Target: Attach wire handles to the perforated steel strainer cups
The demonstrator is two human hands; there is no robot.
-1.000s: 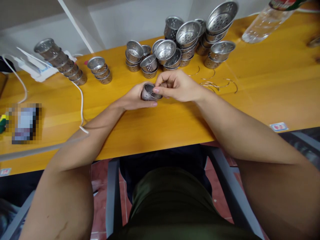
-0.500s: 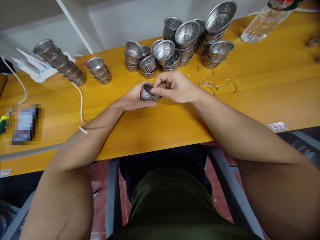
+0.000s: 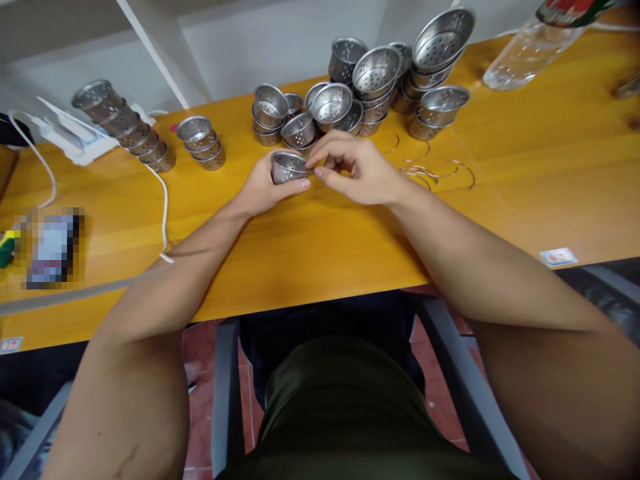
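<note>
My left hand (image 3: 263, 189) is wrapped round a small perforated metal cup (image 3: 286, 167), held just above the yellow table (image 3: 320, 240) with its mouth facing up. My right hand (image 3: 357, 170) is right beside it, its thumb and fingers pinched together at the cup's right rim on something too thin to make out. Just behind the hands lies a heap of the same metal cups (image 3: 365, 87). Several thin wire loops (image 3: 430, 170) lie on the table to the right of my right hand.
A leaning row of nested cups (image 3: 123, 123) and a short stack of cups (image 3: 200, 140) stand at the back left. A white cable (image 3: 163, 200) and power strip (image 3: 75, 137) lie left. A clear plastic bottle (image 3: 530, 47) lies at the back right.
Both hands have lifted the cup a little and moved it away from me, towards the heap. The cup has turned so its mouth faces more upward.
</note>
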